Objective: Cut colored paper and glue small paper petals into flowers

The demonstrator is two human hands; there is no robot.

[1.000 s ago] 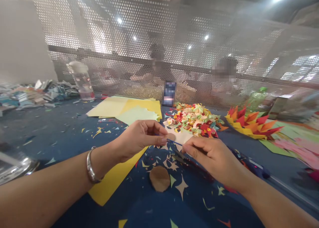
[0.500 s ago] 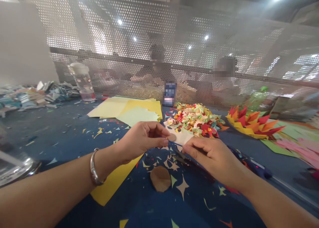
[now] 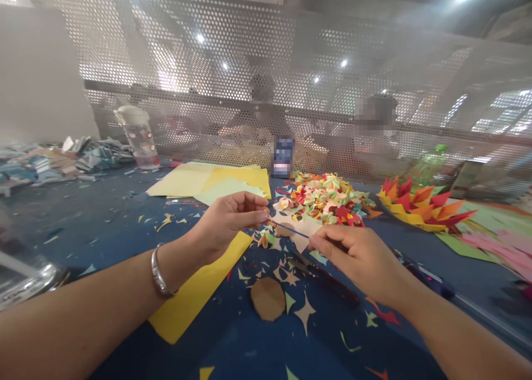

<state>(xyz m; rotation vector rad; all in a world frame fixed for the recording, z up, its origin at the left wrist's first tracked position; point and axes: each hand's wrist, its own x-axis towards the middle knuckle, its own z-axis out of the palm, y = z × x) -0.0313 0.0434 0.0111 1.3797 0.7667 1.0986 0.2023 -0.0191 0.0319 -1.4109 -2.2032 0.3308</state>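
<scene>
My left hand (image 3: 226,220) and my right hand (image 3: 356,253) each pinch one end of a thin blue strand (image 3: 288,229), stretched between them above the dark blue table (image 3: 103,225). A small brown paper disc (image 3: 284,229) lies just under the strand's middle, and I cannot tell whether it hangs on the strand. A silver bangle (image 3: 159,272) circles my left wrist. A larger brown paper circle (image 3: 268,298) lies on the table below my hands, and a yellow sheet (image 3: 195,291) lies under my left wrist.
A heap of small folded coloured paper pieces (image 3: 326,200) sits behind my hands. Red and orange folded points (image 3: 419,205) lie to the right, yellow sheets (image 3: 208,179) at the back, a plastic tumbler (image 3: 137,136) at the left. People sit behind a perforated screen (image 3: 291,92). Dark scissors (image 3: 324,277) lie under my right hand.
My hands have drawn apart and the blue strand now stretches longer between them. My left hand rose a little; the small disc sits lower, away from my left fingertips.
</scene>
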